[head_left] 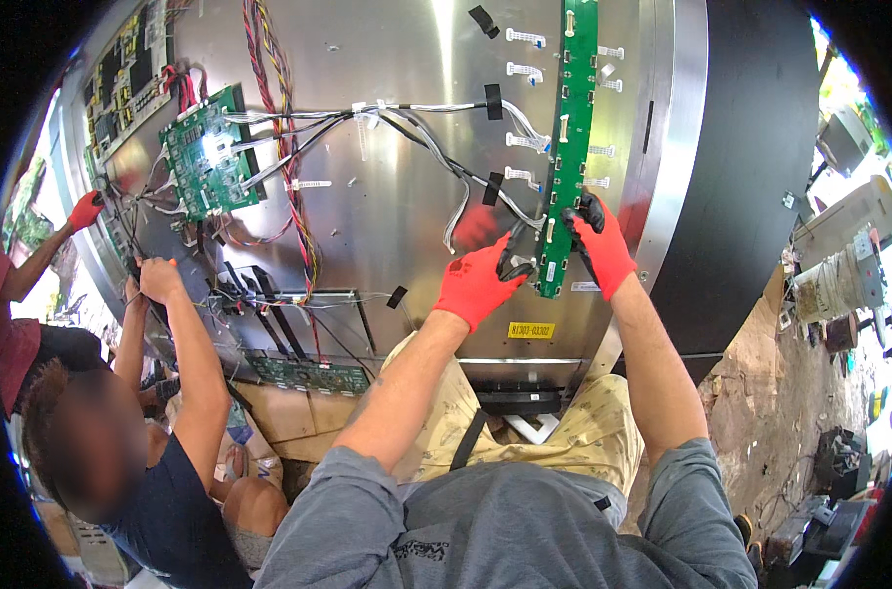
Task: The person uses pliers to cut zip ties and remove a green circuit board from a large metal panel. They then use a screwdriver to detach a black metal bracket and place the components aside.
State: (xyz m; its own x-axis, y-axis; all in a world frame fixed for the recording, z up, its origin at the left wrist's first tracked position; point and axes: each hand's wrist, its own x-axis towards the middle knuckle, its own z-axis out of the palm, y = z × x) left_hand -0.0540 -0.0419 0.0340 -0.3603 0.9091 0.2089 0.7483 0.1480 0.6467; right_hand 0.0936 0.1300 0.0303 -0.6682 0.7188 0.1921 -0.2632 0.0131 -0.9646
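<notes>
Two gloved hands worked at the lower end of a long green circuit strip on the metal back panel. The left hand clenched black-handled pliers; the right hand grasped the strip's edge.

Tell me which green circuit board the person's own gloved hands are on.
The long narrow green board standing upright at the right of the metal panel; both hands grip its lower end. The squarer green board lies upper left, untouched.
</notes>
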